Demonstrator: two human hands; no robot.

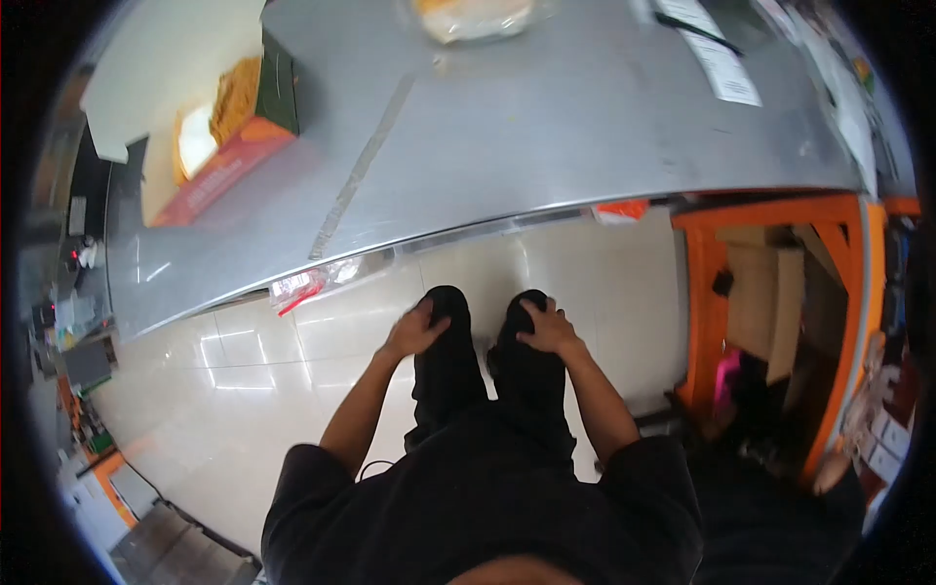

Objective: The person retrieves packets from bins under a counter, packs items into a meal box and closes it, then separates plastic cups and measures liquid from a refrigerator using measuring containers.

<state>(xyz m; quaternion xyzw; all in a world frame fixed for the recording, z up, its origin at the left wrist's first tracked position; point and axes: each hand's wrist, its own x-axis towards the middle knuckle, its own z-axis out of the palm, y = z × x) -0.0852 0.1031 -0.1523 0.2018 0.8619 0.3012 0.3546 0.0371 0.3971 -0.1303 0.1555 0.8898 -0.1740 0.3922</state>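
Fingers of the left hand (414, 333) and the right hand (552, 331) rest loosely parted over the knees, one hand to each leg; some tips are hidden, so whether they pinch any cloth I cannot tell. Beneath them are black trousers (448, 380), the only thing touched, with both knees just short of the metal table (487, 136).

Under the table's near edge, a clear plastic bag (310, 283) with a red strip shows near the left knee; a knee raised or swung that way might catch it. Up on the left stands an open box (239, 161), brown and white food inside, lid thrown back. It sits near the table's left end, so a sleeve catching the lid could tip it, I judge, and spill the food.

Farther off, a blurred wrapped item (478, 19) lies at the top of the view. To the right, a paper slip (720, 68) lies loose beneath a dark, thin object (697, 32); a brushing arm could sweep both aside.
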